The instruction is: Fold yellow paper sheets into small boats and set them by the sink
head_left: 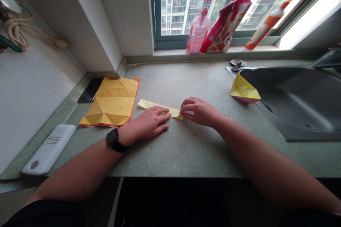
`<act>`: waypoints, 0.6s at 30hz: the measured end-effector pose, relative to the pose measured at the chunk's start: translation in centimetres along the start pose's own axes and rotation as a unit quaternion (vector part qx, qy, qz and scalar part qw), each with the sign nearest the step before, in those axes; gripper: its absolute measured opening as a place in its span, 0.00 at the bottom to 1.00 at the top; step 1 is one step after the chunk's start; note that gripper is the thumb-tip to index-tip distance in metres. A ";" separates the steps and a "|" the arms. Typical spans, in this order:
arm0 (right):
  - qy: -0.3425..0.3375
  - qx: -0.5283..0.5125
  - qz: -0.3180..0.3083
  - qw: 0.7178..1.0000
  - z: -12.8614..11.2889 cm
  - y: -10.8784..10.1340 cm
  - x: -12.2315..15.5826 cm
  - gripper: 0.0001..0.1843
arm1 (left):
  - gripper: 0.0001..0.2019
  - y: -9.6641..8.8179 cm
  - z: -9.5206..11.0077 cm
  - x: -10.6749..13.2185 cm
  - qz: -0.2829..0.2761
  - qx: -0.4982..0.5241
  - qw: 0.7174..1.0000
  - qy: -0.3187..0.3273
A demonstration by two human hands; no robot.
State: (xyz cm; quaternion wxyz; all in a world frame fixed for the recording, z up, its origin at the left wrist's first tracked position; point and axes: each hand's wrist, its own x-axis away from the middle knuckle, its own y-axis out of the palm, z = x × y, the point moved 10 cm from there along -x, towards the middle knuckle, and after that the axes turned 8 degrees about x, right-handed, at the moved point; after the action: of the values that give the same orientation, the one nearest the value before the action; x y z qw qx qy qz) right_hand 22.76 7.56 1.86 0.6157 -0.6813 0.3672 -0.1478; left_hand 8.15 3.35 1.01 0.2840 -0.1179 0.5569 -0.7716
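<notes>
A narrow folded yellow paper strip (pixel 153 105) lay on the speckled table (pixel 183 156), slanting a little down toward its right end, between and beneath the person's hands. The left hand (pixel 150 122) rested palm down across the middle of the strip, its grip released, with the fingers stretched out and slightly spread. The right hand (pixel 198 111) had its grip closed on the strip's right end, pinched between thumb and fingertips. A black watch (pixel 113 137) circled the left wrist. Just beyond the left hand lay a stack of creased yellow-orange sheets (pixel 112 101) with red edges showing, partly covering a dark phone (pixel 88 90) by the wall. Nearer the person, at the far left, a white oblong device (pixel 49 149) lay flat. To the right, a folded yellow paper piece (pixel 245 89) stood open-sided at the corner of the metal sink (pixel 303 94). On the sill before the window stood a pink pump bottle (pixel 198 34), a leaning red bag (pixel 227 25) and an orange-and-white bottle (pixel 267 27).
</notes>
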 end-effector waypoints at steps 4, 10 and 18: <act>0.000 -0.010 0.009 1.000 0.0 -0.2 0.0 0.09 | 0.20 0.0 0.5 0.0 0.002 -0.003 1.000 0.009; 0.030 -0.018 0.017 0.999 0.5 0.0 -0.1 0.09 | 0.19 -0.1 1.0 0.0 0.000 -0.007 1.000 0.011; 0.081 -0.001 0.015 0.997 1.5 0.6 -0.2 0.06 | 0.24 0.5 1.2 0.0 -0.022 -0.041 0.999 -0.005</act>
State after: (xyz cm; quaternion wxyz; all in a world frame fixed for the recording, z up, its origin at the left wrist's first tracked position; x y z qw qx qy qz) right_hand 23.39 8.85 1.05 0.5858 -0.6620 0.4258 -0.1930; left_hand 8.93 2.32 1.02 0.2649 -0.1454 0.5837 -0.7536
